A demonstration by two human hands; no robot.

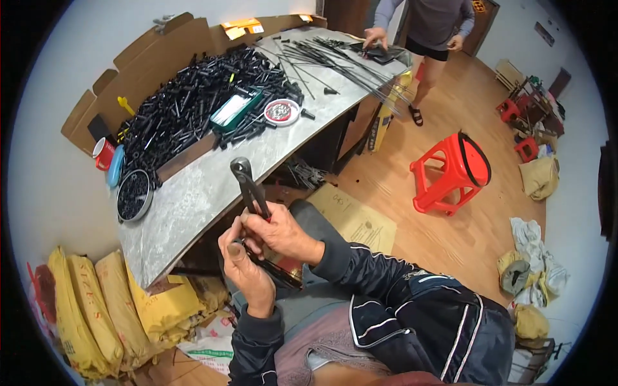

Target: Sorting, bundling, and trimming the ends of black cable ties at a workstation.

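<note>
My right hand (286, 235) is wrapped round a black tool (248, 186) that looks like a pair of pincers. Its rounded head points up and away, beside the table's front edge. Close against it, my left hand (250, 278) is closed with the thumb raised; what its fingers grip is hidden. Dark, slender pieces (283, 273) show below the two hands, over my lap. Across the grey table (187, 212) spreads a large heap of black tubular parts (187, 103). A green tray (237, 109) of pale thin pieces and a white round dish (282, 112) of small metal bits sit at the heap's near side.
A metal bowl (135, 196) of small black parts stands at the table's left end. Long dark rods (335, 61) lie at the far right, where another person's hand (375, 37) reaches. A red stool (450, 174) stands on the floor; yellow sacks (96, 309) lean at lower left.
</note>
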